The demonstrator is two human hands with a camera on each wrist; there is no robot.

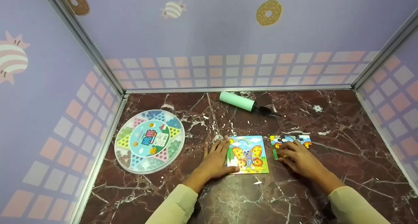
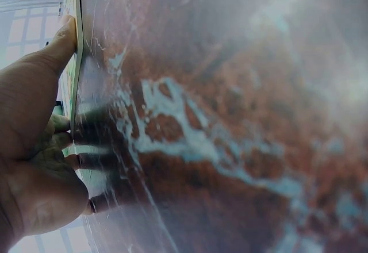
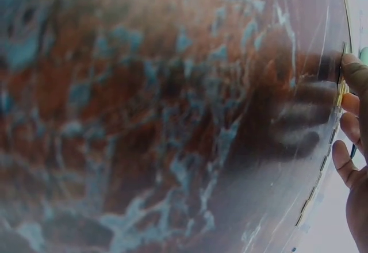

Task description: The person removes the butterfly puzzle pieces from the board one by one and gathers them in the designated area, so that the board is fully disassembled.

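A square butterfly picture puzzle (image 1: 249,155) lies flat on the marbled table. My left hand (image 1: 214,162) rests along its left side, fingers extended by the edge and thumb on the lower left corner. The left wrist view shows the thumb (image 2: 64,40) on the edge of the thin board. To the right, my right hand (image 1: 298,158) is bent over loose jigsaw pieces (image 1: 305,139), its thumb and fingers pinching a green-edged jigsaw piece (image 1: 275,154). Part of that piece is hidden under the fingers. In the right wrist view, the right hand's fingers (image 3: 352,123) are low over the pieces.
A round Chinese checkers set (image 1: 178,121) with coloured marbles lies at the left. Behind the puzzle is a mint-green hand pump (image 1: 236,101) with a black nozzle. A small round white disc (image 1: 317,108) sits at the back right. Patterned panels (image 1: 209,38) enclose the table.
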